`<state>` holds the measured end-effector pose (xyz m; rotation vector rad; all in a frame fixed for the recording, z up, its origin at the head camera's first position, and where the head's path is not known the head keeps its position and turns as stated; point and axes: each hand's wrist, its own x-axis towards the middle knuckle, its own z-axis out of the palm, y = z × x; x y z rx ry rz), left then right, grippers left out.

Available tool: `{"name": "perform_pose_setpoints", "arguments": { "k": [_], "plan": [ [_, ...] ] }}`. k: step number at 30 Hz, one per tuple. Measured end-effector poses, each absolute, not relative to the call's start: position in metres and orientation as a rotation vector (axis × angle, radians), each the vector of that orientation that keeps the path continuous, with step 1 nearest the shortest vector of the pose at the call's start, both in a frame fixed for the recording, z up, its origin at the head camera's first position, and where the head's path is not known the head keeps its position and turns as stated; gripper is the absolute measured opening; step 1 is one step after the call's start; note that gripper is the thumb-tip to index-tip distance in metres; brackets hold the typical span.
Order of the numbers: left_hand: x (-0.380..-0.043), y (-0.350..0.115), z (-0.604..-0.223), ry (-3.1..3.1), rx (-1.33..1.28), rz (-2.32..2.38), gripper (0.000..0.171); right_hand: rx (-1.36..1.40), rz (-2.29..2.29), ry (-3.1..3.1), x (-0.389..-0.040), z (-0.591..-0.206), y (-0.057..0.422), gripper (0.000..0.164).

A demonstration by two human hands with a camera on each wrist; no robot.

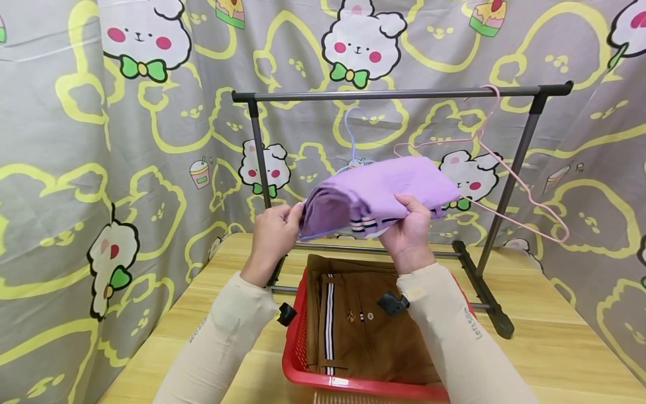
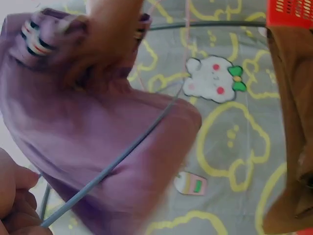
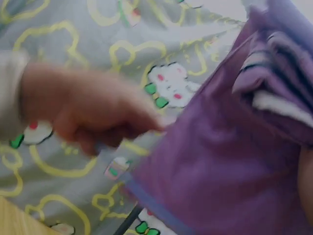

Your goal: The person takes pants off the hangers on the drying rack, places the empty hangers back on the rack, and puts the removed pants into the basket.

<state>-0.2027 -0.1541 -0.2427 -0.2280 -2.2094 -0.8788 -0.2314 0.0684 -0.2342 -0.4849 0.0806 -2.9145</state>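
A folded purple garment (image 1: 398,185) with striped trim is held up between the hands, over the basket. My right hand (image 1: 409,233) grips its near right side, thumb on top and fingers underneath. A pale blue hanger (image 1: 351,134) has its hook pointing up behind the cloth. Its thin bar (image 2: 110,169) crosses the garment in the left wrist view. My left hand (image 1: 276,233) pinches the hanger's left corner, beside the cloth's edge. Most of the hanger's frame is hidden by the garment.
A dark metal rack (image 1: 393,94) stands behind on the wooden table (image 1: 202,342), with a pink hanger (image 1: 525,185) hanging at its right. Below the hands, a red basket (image 1: 298,359) holds folded brown clothing (image 1: 373,342). A patterned curtain (image 1: 166,185) surrounds the table.
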Motion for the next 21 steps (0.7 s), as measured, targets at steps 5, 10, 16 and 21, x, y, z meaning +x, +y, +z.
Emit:
{"name": "perform_pose_setpoints", "arguments": {
  "k": [5, 10, 16, 21],
  "plan": [
    [-0.206, -0.154, -0.252, -2.230, -0.211, -0.896, 0.045, -0.511, -2.889, 0.027, -0.228, -0.230, 0.076, 0.063],
    [-0.207, -0.155, -0.254, -2.204, -0.207, -0.914, 0.046, -0.521, -2.888, 0.096, -0.225, -0.226, 0.077, 0.069],
    [-0.205, -0.156, -0.249, -2.201, -0.152, -0.969, 0.048, -0.554, -2.857, 0.146, -0.223, -0.224, 0.080, 0.067],
    [-0.205, -0.158, -0.248, -2.187, -0.148, -1.004, 0.049, -0.566, -2.873, 0.166, -0.221, -0.224, 0.083, 0.066]
  ]
}}
